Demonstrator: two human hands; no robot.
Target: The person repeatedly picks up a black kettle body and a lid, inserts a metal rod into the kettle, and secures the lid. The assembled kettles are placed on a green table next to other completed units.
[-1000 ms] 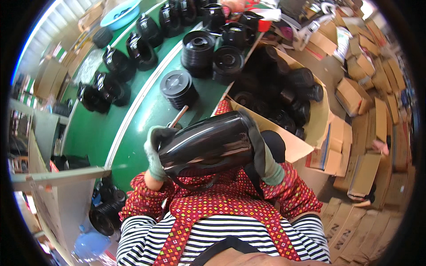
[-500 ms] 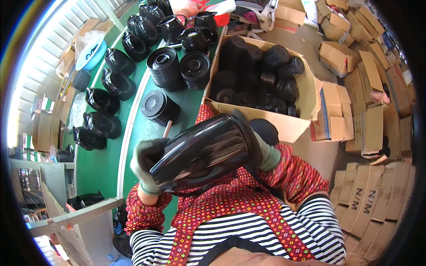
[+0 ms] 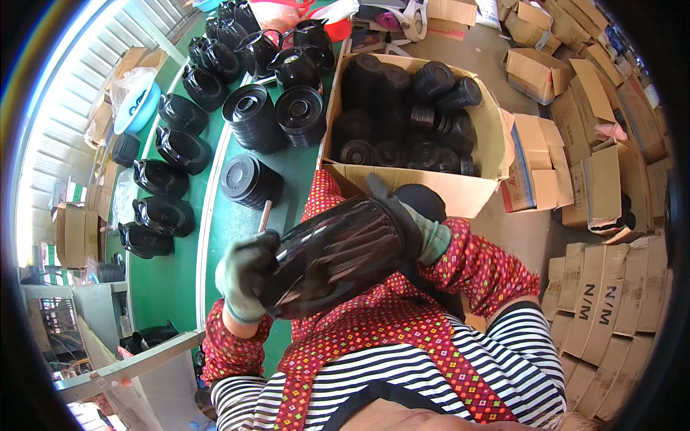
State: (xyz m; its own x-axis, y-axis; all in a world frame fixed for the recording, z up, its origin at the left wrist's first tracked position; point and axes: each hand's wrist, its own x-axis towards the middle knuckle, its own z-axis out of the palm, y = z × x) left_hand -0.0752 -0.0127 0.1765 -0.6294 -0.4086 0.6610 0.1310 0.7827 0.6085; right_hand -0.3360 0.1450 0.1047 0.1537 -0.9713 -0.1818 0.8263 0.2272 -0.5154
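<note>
A glossy black jug (image 3: 327,258) lies tilted across my lap, its right end higher than its left. My left hand (image 3: 248,276), in a grey-green glove with dark fingers, is closed round the jug's left end. At the opposite end my right hand (image 3: 420,233), gloved the same way, grips the base, its thumb sticking up. The jug hides most of the fingers of both hands. Just beyond it, on the green table (image 3: 180,284), stands a stack of round black discs (image 3: 251,181) with a thin metal rod (image 3: 266,214) beside it.
Finished-looking black jugs (image 3: 164,215) line the table's left side. Two taller stacks of black rings (image 3: 253,118) stand farther back. An open carton (image 3: 410,179) of black round parts sits ahead to the right. Cardboard boxes (image 3: 600,294) pile up at the right; a blue basin (image 3: 140,104) stands far left.
The jug has turned slightly in my hands, its left end shifting right and down. Both hands keep hold of it. The whole view has shifted a little.
</note>
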